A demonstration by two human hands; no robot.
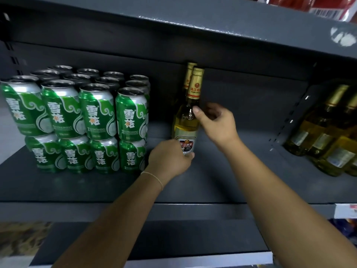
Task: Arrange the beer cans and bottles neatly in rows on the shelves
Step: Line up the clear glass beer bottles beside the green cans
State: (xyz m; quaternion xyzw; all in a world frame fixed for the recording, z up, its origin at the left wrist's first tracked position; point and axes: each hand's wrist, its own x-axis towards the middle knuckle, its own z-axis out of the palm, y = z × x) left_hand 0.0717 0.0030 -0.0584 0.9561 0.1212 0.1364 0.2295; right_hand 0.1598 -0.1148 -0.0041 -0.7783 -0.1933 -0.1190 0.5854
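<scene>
We are mid-placement of a beer bottle [187, 120] at centre frame, standing upright on the dark shelf [222, 171]. Our left hand [168, 161] wraps the bottle's base just below the label, fingers curled round it. Our right hand [214, 120] is at the bottle's shoulder, thumb on the glass; the other fingers are behind it, so whether it fully grasps or only steadies, we cannot tell for sure, but it reads as a pinch. A second bottle [188, 74] stands directly behind, only its gold neck showing above the front one, so a front-to-back row is starting here.

Left of frame: green cans [77, 120] stacked two tiers high, four across and several deep, already in tidy rows. Near gap between the can block and the bottle.

Right edge of frame: more bottles [326, 132] grouped beyond a shelf divider [293, 117], well apart from the one in hand. Red packaging [328, 6] sits on the shelf above, upper right.

Step in hand, as we judge it: seating and squaring this bottle in line with the one behind. Next move probably calls for setting it flat, label turned to front, then letting go with both hands without tipping it. After that, likely fetch another bottle to extend the row. Risk: knocking the rear bottle while nudging; glass is tall and narrow, it tips easily.
</scene>
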